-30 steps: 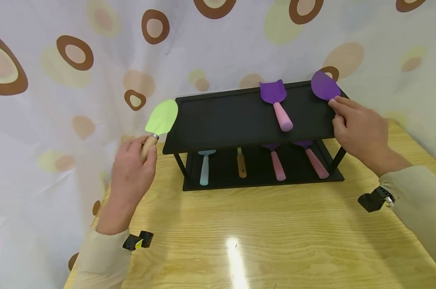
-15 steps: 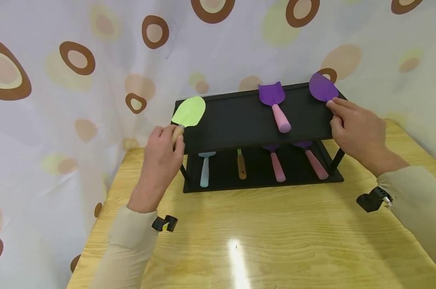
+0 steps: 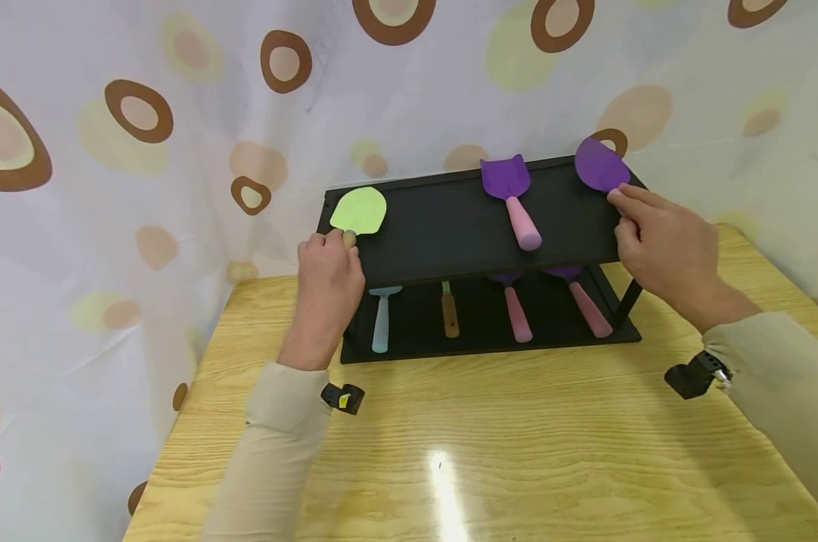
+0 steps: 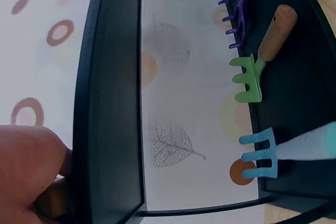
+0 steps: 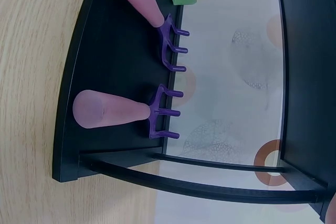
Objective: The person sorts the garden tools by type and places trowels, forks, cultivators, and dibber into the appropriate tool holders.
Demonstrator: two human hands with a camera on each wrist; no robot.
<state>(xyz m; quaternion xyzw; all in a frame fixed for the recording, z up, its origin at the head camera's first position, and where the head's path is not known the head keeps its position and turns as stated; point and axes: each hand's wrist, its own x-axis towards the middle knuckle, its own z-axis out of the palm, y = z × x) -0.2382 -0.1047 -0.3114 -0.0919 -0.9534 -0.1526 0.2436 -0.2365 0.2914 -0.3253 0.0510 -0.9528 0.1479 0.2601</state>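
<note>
Over the left end of a black two-tier rack's upper shelf (image 3: 422, 241), my left hand (image 3: 329, 293) grips the wooden handle of a light green garden trowel (image 3: 361, 211). Its blade lies over the shelf top, and most of the handle is hidden by the hand. At the right end, my right hand (image 3: 669, 248) pinches the pink handle of a purple trowel (image 3: 601, 164), whose blade overlaps the shelf's back corner. Between them a purple square-edged hand shovel (image 3: 506, 179) with a pink handle lies on the upper shelf, nearer the right hand.
The lower shelf bears a blue hand rake (image 4: 304, 146), a green hand rake (image 4: 251, 81) with a wooden handle, and two purple hand rakes (image 5: 116, 109) with pink handles. The rack stands on a wooden table (image 3: 517, 436) before a patterned curtain (image 3: 199, 173).
My left hand has moved right with the green trowel, from beside the rack to over the upper shelf's left end. My right hand has stayed at the purple trowel.
</note>
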